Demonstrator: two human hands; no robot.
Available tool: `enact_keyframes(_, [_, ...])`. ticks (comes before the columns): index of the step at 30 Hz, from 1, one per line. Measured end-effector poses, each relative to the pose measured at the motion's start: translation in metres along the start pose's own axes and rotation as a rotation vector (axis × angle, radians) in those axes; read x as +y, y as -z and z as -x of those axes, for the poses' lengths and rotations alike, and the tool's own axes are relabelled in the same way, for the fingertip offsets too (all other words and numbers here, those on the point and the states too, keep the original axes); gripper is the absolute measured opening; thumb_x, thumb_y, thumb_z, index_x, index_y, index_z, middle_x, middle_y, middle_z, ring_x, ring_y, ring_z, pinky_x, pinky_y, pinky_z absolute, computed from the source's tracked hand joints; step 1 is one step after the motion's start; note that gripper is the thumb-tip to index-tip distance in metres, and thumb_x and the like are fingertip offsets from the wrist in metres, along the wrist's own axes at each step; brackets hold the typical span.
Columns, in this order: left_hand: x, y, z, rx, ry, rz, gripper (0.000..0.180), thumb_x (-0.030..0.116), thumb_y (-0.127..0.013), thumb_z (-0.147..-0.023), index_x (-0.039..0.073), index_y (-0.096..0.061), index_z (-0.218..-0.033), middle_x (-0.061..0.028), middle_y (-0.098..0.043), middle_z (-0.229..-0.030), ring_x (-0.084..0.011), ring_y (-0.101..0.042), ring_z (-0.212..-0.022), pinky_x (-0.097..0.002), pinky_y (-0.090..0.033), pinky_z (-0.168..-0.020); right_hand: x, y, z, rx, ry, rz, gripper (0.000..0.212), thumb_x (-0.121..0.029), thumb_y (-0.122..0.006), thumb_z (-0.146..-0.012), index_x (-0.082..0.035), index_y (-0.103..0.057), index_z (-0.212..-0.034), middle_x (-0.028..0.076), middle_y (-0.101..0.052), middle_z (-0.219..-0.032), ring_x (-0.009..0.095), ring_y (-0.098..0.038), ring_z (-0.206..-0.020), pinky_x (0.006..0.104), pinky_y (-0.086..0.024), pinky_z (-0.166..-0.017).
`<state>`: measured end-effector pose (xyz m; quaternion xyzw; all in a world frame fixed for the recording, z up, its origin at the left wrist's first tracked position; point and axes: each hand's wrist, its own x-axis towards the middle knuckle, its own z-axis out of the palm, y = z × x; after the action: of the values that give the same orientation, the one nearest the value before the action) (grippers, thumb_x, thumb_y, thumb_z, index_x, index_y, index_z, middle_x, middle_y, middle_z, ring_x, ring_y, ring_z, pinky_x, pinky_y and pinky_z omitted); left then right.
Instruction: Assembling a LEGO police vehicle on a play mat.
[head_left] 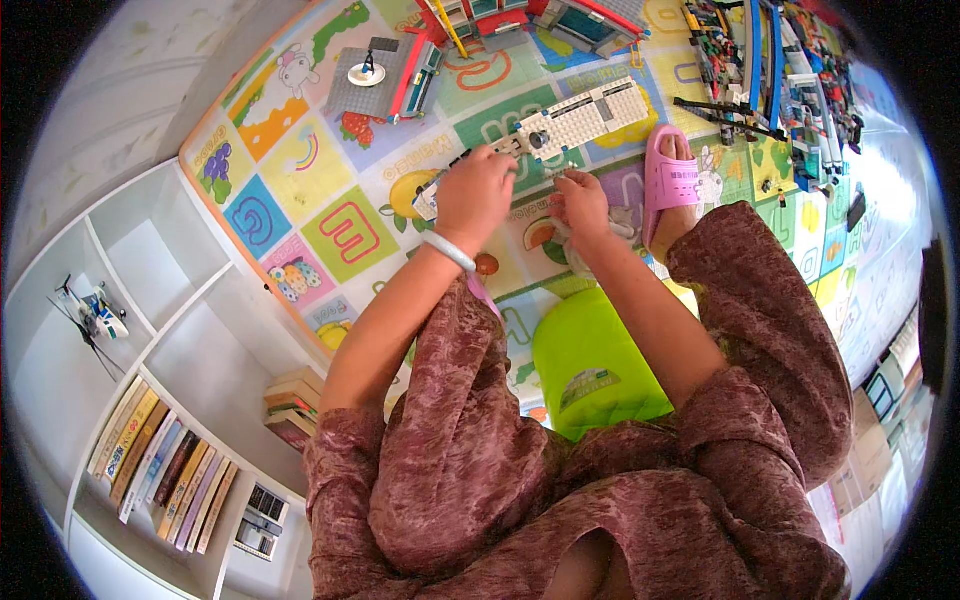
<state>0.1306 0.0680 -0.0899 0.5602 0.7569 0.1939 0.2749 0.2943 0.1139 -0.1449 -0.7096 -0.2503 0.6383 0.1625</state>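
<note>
My left hand (474, 198), with a pale bangle (449, 250) at its wrist, is closed on the near end of a long white toy-brick model (590, 118). A dark round piece (538, 139) sits on the model near my fingers, and part of its near end is hidden under my hand. Just to the right, my right hand (584, 206) is closed in a pinch close to the model. Something small and whitish shows at its fingertips, too small to name.
Brick buildings (480, 22) stand at the far side of the patterned play mat (350, 235), beside a grey baseplate (365, 88). Many loose bricks (800, 75) lie at the far right. A green stool (590, 365) is below me, a white bookshelf (190, 300) at left, and a pink slipper (668, 180) at right.
</note>
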Motion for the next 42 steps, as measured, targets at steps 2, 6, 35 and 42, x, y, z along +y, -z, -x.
enact_keyframes(2, [-0.011, -0.003, -0.012, 0.036, -0.047, -0.097, 0.016, 0.015, -0.067, -0.075, 0.013, -0.066, -0.091, -0.0083, -0.061, -0.086, -0.0292, -0.063, -0.078, -0.0416, -0.051, -0.066, -0.003, 0.001, 0.002, -0.025, -0.03, 0.049, 0.027, -0.015, -0.059, -0.088, -0.003, -0.057, -0.112, 0.006, -0.06, -0.086, 0.016, -0.058, -0.07, 0.0268, -0.048, -0.056])
enact_keyframes(6, [-0.022, -0.005, -0.027, 0.021, -0.262, -0.404, 0.006, 0.016, -0.066, -0.074, 0.012, -0.066, -0.079, -0.0077, -0.061, -0.079, -0.0278, -0.062, -0.072, -0.0407, -0.049, -0.062, -0.007, 0.001, 0.006, -0.111, -0.086, 0.102, 0.027, -0.014, -0.057, -0.088, -0.004, -0.056, -0.114, 0.006, -0.061, -0.095, 0.015, -0.059, -0.077, 0.0273, -0.049, -0.06])
enact_keyframes(35, [0.011, -0.012, 0.046, -0.244, -0.145, -0.08, 0.012, 0.019, -0.065, -0.076, 0.009, -0.065, -0.083, -0.0096, -0.062, -0.079, -0.0322, -0.062, -0.071, -0.0427, -0.05, -0.061, -0.02, 0.008, -0.02, -0.234, -0.089, -0.189, 0.023, -0.009, -0.054, -0.089, -0.001, -0.055, -0.111, 0.008, -0.065, -0.089, 0.015, -0.061, -0.072, 0.0258, -0.05, -0.06])
enact_keyframes(42, [-0.005, 0.008, 0.048, 0.049, -0.194, 0.073, 0.009, 0.015, -0.066, -0.077, 0.009, -0.065, -0.085, -0.0087, -0.061, -0.078, -0.0306, -0.059, -0.073, -0.041, -0.048, -0.065, -0.02, 0.001, -0.033, -0.234, -0.141, -0.402, 0.041, -0.019, -0.051, -0.091, -0.002, -0.045, -0.128, 0.014, -0.06, -0.112, 0.023, -0.062, -0.095, 0.0343, -0.052, -0.078])
